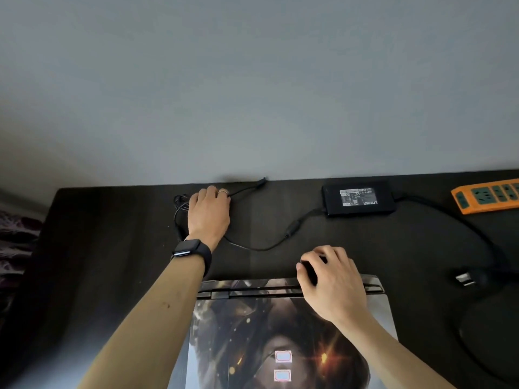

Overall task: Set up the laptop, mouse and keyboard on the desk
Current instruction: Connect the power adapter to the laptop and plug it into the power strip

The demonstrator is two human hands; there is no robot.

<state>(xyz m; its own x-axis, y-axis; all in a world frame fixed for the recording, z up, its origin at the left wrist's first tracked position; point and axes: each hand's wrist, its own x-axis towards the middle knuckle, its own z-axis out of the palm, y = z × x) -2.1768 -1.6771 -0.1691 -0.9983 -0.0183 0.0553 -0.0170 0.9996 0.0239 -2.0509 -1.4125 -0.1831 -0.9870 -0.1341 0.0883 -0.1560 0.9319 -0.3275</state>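
The closed laptop (247, 332), its lid covered by a dark picture skin, lies on the black desk (112, 248) at the front centre. My right hand (334, 284) hovers over the laptop's back edge and grips a small black object that looks like the mouse (310, 270), mostly hidden by my fingers. My left hand (209, 211), with a watch on its wrist, is near the desk's back edge, fingers curled over the thin charger cable (266, 247). The cable's plug tip (263, 181) sticks out to the right of that hand. No keyboard is in view.
A black power adapter (359, 197) lies at the back right, its thick cord running to a wall plug (466, 277) on the desk. An orange power strip (486, 196) sits at the far right. A grey wall stands right behind the desk. Cable loops (179, 209) lie left of my left hand.
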